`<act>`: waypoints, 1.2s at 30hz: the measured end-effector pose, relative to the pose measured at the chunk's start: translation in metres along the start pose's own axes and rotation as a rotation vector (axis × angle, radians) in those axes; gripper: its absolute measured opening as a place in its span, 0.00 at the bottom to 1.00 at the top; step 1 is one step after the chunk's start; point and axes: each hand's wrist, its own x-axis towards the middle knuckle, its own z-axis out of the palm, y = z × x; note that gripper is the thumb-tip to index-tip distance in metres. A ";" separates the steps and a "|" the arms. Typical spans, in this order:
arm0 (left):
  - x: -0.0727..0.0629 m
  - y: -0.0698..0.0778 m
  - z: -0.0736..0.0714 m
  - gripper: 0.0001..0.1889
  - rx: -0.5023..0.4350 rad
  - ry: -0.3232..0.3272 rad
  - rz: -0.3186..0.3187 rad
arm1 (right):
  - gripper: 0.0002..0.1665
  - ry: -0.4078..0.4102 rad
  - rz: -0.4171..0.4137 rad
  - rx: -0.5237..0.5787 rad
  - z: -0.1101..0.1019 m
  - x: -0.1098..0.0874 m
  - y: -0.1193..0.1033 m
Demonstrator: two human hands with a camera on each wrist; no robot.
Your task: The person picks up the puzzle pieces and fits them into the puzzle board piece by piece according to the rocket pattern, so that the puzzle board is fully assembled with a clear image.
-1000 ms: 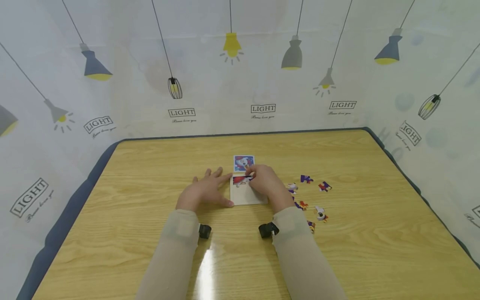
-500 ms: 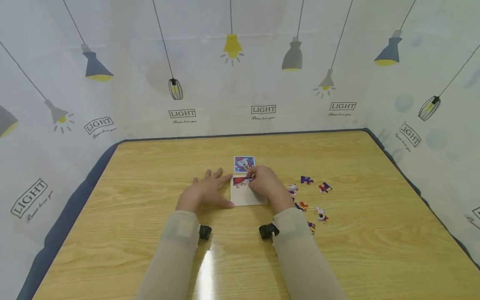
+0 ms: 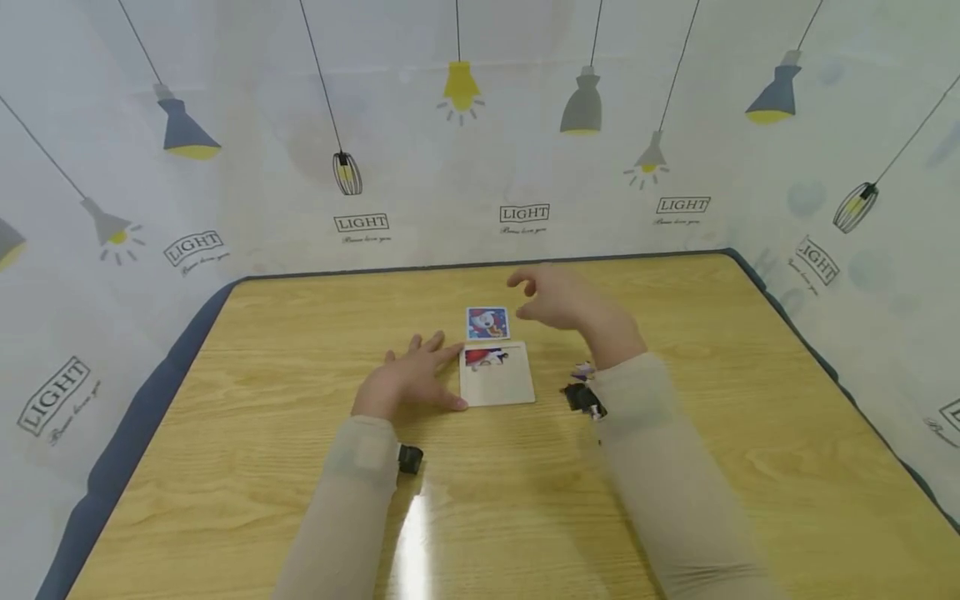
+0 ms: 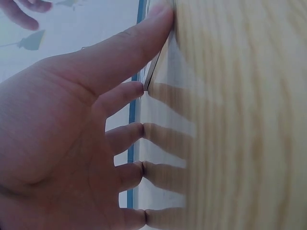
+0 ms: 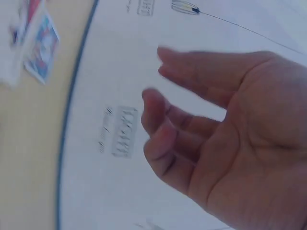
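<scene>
A pale puzzle board [image 3: 501,385] lies flat in the middle of the table, with joined red, white and dark puzzle pieces [image 3: 483,357] along its upper left. Just beyond it is a small square picture card [image 3: 487,323] showing a white cartoon figure on blue. My left hand [image 3: 412,377] rests with fingers spread, its thumb and index fingertip at the board's left edge; in the left wrist view the fingertips touch the tabletop. Raised to the right of the card, my right hand [image 3: 562,300] holds nothing, its fingers loosely bent in the right wrist view.
Loose puzzle pieces [image 3: 583,372] lie beside my right wrist, partly hidden by the sleeve and the black wrist camera [image 3: 582,397]. The wooden table [image 3: 300,333] ends at a dark blue edge before a lamp-patterned backdrop [image 3: 420,108].
My right hand has let go of the piece at the board and moved up and to the right, its fingers loosened. The left hand has stayed at the board's edge.
</scene>
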 end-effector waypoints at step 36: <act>-0.004 0.002 -0.003 0.55 0.052 -0.027 0.030 | 0.24 0.074 -0.026 0.079 0.000 -0.093 0.140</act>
